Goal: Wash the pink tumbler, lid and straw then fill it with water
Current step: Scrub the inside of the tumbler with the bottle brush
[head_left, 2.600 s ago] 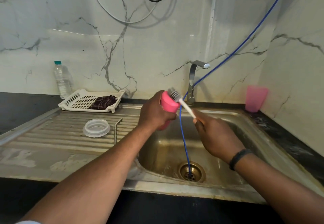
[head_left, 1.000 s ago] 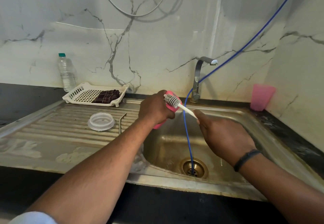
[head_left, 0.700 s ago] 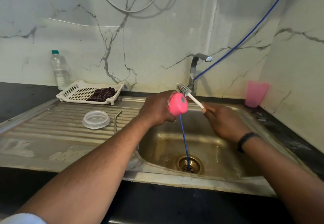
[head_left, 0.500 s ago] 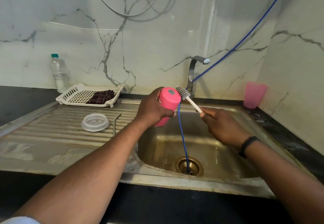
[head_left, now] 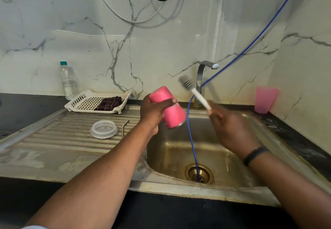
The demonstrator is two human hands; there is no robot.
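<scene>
My left hand (head_left: 154,112) grips the pink tumbler (head_left: 170,110) over the left edge of the sink, tilted with its base up and left and its open mouth down and right. My right hand (head_left: 231,128) holds the white handle of a bottle brush (head_left: 189,87), whose bristle head is in the air to the right of the tumbler, apart from it. The clear lid (head_left: 103,128) lies on the ribbed drainboard. Beside it lies the bent metal straw (head_left: 124,126).
A steel sink (head_left: 268,139) has a blue hose (head_left: 191,139) running into its drain and a tap (head_left: 202,78) at the back. A white tray (head_left: 78,101) with a dark cloth and a water bottle (head_left: 68,80) stand at the back left. A pink cup (head_left: 265,101) sits right.
The tumbler has been turned so its mouth points down and right. The brush has lifted off the tumbler's base and moved up and right.
</scene>
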